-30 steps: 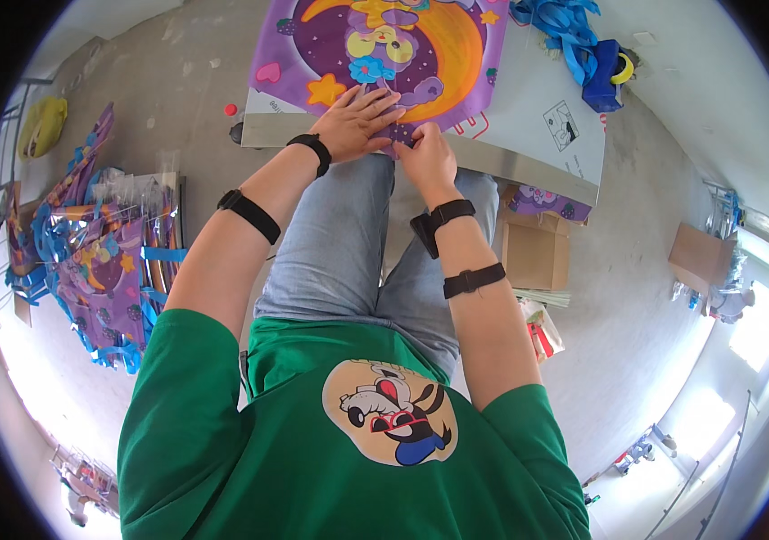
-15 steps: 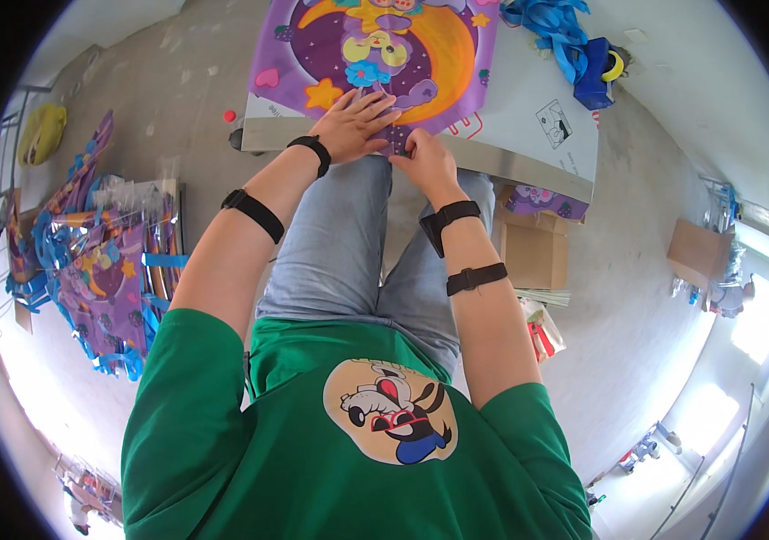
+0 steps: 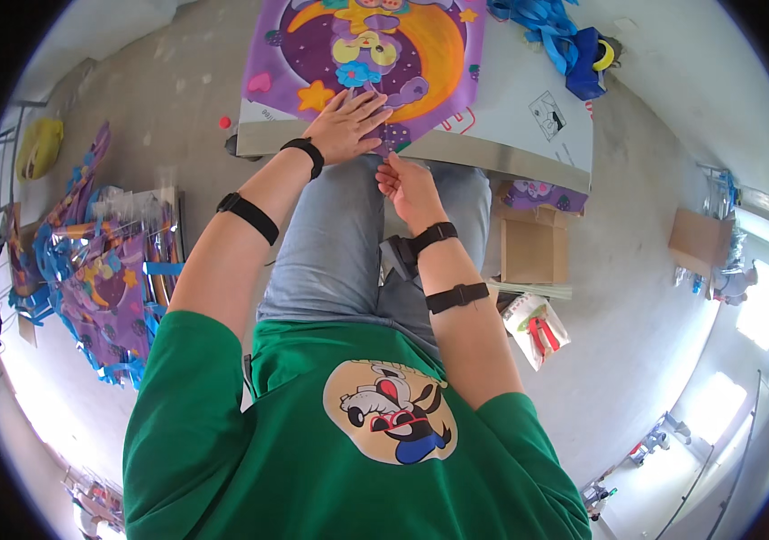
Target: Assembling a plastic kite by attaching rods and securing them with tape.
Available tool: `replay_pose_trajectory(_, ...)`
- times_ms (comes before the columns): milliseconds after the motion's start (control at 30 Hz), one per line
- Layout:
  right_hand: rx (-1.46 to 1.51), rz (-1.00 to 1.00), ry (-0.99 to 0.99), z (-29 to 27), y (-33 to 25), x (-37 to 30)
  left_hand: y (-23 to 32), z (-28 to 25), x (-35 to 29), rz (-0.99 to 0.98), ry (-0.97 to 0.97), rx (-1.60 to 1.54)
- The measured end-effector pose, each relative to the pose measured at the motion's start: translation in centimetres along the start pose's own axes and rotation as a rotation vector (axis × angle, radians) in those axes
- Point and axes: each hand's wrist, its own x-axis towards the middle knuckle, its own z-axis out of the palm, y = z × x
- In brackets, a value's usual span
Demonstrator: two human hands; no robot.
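Pointing bodyward: sheet (image 3: 368, 65), long axis unclear.

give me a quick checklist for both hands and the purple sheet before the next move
1. Left hand flat on the purple printed sheet: ok, fingers spread near its lower corner.
2. Right hand at that corner: ok, thumb and fingers are right by it.
3. Right hand's grip firm on the sheet: cannot tell, the contact is too small to see.
4. Blue holder with a yellow ring off the sheet: ok, it sits apart to the right.
5. Whole sheet in view: not ok, its far edge runs past the top of the picture.
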Motion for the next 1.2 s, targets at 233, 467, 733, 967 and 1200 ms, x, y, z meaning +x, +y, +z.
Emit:
replay_pose_trajectory(233,-0.012,-0.029,0.051,0.5,0.8,0.7,0.1,-0.5,-0.8,-0.020,-0.021,-0.047)
replay_pose_trajectory(467,0.040,-0.152,-0.024,0.0,-0.2,1.0,0.1,-1.4,1.2,0.067,0.046,0.004)
replay_pose_trajectory(733,-0.036,-0.212,-0.019,0.0,1.8,1.8,0.0,-0.7,0.1,0.023,-0.027,-0.045)
replay_pose_trajectory(967,0.014,-0.089,-0.035,0.5,1.0,1.3,-0.1,-0.5,0.9,0.046,-0.054,-0.022)
replay_pose_trajectory(1200,-0.307,-0.207,-0.295,-3.7,-4.2,-1.8,-1.3,-0.9,2.1,-0.082,0.017,0.026)
